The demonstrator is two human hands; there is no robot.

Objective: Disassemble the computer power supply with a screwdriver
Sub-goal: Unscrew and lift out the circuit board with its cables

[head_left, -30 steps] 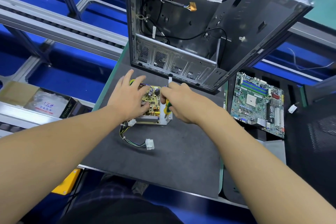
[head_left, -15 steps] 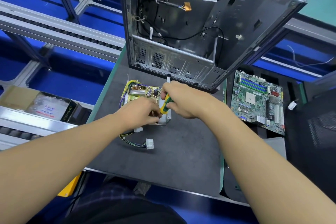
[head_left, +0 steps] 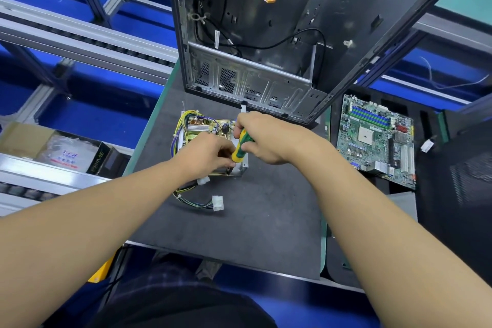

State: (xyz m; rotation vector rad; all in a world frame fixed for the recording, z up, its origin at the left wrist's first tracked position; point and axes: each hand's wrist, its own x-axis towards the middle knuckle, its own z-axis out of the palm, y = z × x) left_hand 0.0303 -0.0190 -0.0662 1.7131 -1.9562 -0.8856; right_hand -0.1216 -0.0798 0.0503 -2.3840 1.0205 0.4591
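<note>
The opened power supply [head_left: 205, 128] lies on the dark grey mat [head_left: 255, 221], its yellow circuit board and heatsink exposed inside a metal tray. A bundle of coloured wires with white connectors [head_left: 217, 202] trails from it toward me. My right hand [head_left: 266, 138] grips a green and yellow screwdriver [head_left: 241, 148], whose handle slants down to the tray's near right corner. My left hand [head_left: 207, 157] sits on the near part of the unit with curled fingers beside the screwdriver's lower end; what they hold is hidden.
An empty grey computer case [head_left: 279, 34] stands open just behind the power supply. A green motherboard [head_left: 378, 138] lies on a black tray to the right. Conveyor rails and a cardboard box [head_left: 53, 149] are at the left. The mat's near edge is close to my body.
My left hand slid from on top of the circuit board to the unit's near edge, uncovering the board. The right hand tilted the screwdriver so more of its handle shows.
</note>
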